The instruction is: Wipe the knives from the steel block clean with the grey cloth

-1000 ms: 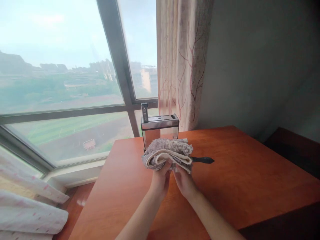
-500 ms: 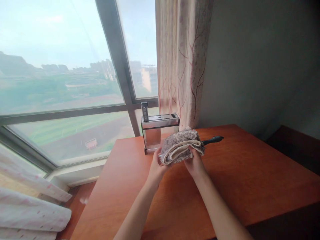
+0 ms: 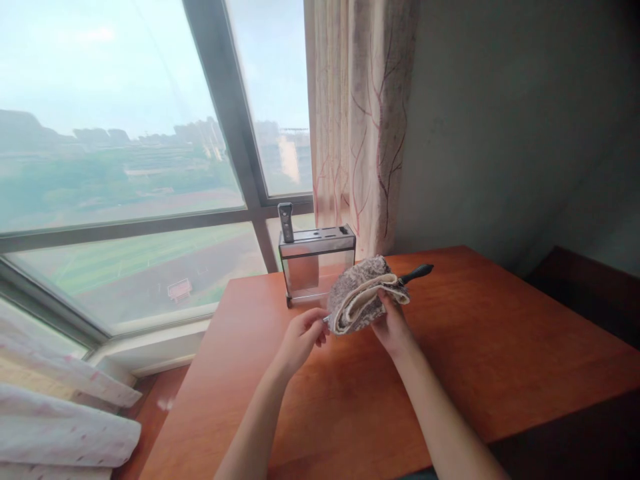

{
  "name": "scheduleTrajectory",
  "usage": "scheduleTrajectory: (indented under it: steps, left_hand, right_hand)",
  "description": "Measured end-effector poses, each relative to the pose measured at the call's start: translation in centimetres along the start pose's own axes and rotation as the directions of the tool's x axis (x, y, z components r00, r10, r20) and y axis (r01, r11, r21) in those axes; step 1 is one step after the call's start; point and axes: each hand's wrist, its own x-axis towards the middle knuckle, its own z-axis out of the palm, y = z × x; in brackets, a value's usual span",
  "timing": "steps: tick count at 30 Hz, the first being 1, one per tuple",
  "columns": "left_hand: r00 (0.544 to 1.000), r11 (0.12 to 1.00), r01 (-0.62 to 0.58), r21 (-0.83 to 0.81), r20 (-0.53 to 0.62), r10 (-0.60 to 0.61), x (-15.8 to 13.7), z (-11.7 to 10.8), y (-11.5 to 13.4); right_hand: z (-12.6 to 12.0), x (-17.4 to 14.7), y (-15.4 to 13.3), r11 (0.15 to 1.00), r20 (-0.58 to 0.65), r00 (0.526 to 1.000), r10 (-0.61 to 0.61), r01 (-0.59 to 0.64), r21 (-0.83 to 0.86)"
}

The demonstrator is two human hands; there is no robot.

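Observation:
A folded fluffy grey-brown towel [image 3: 361, 283] with a pale underside is wrapped around what looks like a sharpening steel. Its black ridged handle [image 3: 418, 273] sticks out on the right, and a short bit of metal shows at the left end. My right hand [image 3: 391, 325] grips the towel from below, thumb pressed into the fold. At the metal end, my left hand [image 3: 303, 333] has its index finger and thumb close together on the tip. Towel and tool are held above the table; the middle of the tool is hidden inside the cloth.
Behind the towel a clear-sided knife block [image 3: 320, 243] stands on the brown wooden table [image 3: 480, 320], one knife handle [image 3: 285, 223] rising from its top left. A large window [image 3: 115, 167] and a patterned curtain [image 3: 370, 127] lie beyond the table.
My left hand has let go of the towel and shifted left to the exposed metal end. The towel and handle have tilted and moved slightly left, still in my right hand.

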Motion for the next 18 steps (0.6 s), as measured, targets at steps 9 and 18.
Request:
scheduleTrajectory:
  steps: [9,18]
  left_hand:
    - [0.993,0.995,0.087,0.055,0.081,-0.091,-0.3,0.7,0.5]
    - [0.994,0.994,0.078,-0.077,0.078,-0.072,0.0,2.3,-0.2]
  right_hand:
    - [0.8,-1.4,-0.2,0.999,0.170,0.985,0.042,-0.036,-0.034]
    - [1.0,-2.0,-1.6,0.997,0.284,0.956,0.074,-0.078,0.003]
